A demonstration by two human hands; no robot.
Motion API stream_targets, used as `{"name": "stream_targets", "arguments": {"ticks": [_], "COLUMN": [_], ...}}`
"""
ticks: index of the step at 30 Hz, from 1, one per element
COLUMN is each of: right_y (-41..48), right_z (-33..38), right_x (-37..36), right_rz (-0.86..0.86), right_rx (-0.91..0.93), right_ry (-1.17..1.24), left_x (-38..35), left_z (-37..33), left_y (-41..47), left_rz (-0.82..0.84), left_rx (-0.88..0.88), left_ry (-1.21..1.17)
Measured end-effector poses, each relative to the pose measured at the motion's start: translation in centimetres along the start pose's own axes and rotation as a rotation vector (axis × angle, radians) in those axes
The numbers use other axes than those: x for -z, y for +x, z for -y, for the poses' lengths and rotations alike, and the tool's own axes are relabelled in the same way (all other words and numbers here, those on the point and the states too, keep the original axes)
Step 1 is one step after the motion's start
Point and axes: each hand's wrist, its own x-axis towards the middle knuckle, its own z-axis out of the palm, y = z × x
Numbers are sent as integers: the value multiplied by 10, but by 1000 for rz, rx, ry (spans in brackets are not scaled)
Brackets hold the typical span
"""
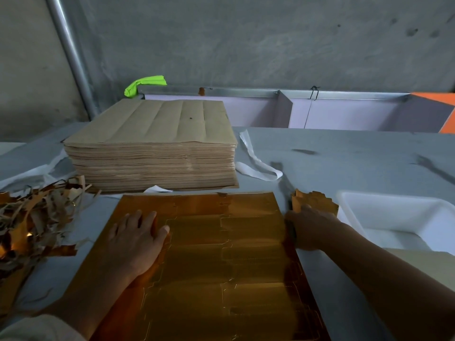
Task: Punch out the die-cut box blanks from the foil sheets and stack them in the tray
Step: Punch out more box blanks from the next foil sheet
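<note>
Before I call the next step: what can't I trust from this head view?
All in the head view:
- Right hand: its back hides the fingers; grip on the punched blanks unclear, count too.
- Tray: right side cut off by the frame edge, near end hidden by a beige sheet.
- Foil sheet: near edge cut off at the bottom; left hand covers part.
</note>
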Motion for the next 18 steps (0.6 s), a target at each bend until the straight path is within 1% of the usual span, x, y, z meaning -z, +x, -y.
{"name": "stream_targets", "arguments": {"ticks": [10, 18], "right_y": [8, 15], "right_z": [-10, -15], "right_x": [-7, -15], "right_rz": [-16, -13], "right_rx": [-75, -94], "right_ry": [69, 94], "left_x": [2, 3], "left_z": [-2, -2], "left_y": [-3, -1], "left_rz": [7, 4], "left_rx": [6, 6], "left_ry": [-3, 5]}}
